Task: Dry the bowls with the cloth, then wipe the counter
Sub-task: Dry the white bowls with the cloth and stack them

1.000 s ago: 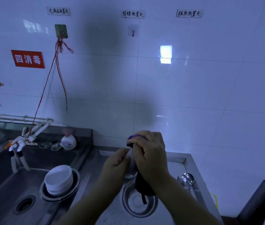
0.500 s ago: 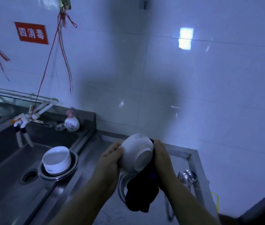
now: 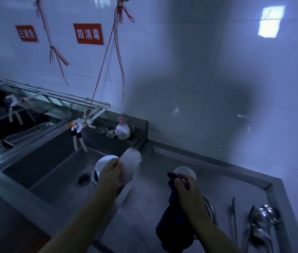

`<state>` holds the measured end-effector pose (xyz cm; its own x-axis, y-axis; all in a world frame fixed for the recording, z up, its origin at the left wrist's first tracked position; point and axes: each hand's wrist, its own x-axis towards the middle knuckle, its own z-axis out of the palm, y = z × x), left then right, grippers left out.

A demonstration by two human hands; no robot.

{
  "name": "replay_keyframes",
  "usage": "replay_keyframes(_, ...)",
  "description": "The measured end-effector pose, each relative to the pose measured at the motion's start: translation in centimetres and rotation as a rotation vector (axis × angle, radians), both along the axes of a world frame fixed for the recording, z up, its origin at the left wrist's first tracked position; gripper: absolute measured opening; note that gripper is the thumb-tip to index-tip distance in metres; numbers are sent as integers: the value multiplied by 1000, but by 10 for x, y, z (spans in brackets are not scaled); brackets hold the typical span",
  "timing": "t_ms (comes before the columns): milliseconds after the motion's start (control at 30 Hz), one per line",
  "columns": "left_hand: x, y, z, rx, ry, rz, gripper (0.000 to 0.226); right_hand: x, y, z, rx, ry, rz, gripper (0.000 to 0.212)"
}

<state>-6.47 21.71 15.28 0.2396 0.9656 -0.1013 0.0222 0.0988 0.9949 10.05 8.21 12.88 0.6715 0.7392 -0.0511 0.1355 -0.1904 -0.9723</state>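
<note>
My left hand [image 3: 110,172] grips a white bowl [image 3: 131,162], blurred by motion, over the sink's right edge. Just behind it, a stack of white bowls [image 3: 103,162] sits in the sink [image 3: 53,161]. My right hand [image 3: 185,188] clutches a dark purple cloth [image 3: 173,227] that hangs down over the steel counter [image 3: 232,181]. Another white bowl [image 3: 185,171] stands on the counter right at that hand's fingertips; whether the fingers touch it is unclear.
A round metal dish [image 3: 210,209] lies on the counter under my right wrist. Ladles [image 3: 266,217] and a thin utensil [image 3: 233,214] rest at the right. A soap bottle [image 3: 123,131] and a tap [image 3: 79,126] stand behind the sink; its drain [image 3: 83,179] is uncovered.
My hands have separated: before, both held one bowl with the cloth. Now the left holds a bowl near the sink, the right keeps the cloth. The view has swung left and down.
</note>
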Motion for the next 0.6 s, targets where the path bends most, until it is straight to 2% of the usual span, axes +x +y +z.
replay_keyframes(100,-31,48,-8,245,267,-19,16,-2,14,-5,-22,-51,-38,10)
replay_keyframes(200,-52,85,-20,361,470,-27,22,-7,29,-12,-43,-76,-98,15)
replay_keyframes(300,-64,115,-33,515,704,-79,34,-13,48,-22,-93,-53,-135,11)
replay_keyframes(467,-66,156,-54,722,899,-234,40,-27,76,-38,-132,-26,-195,16)
replay_keyframes(600,-66,177,-76,909,1003,-399,16,-31,90,-45,-148,11,-235,15)
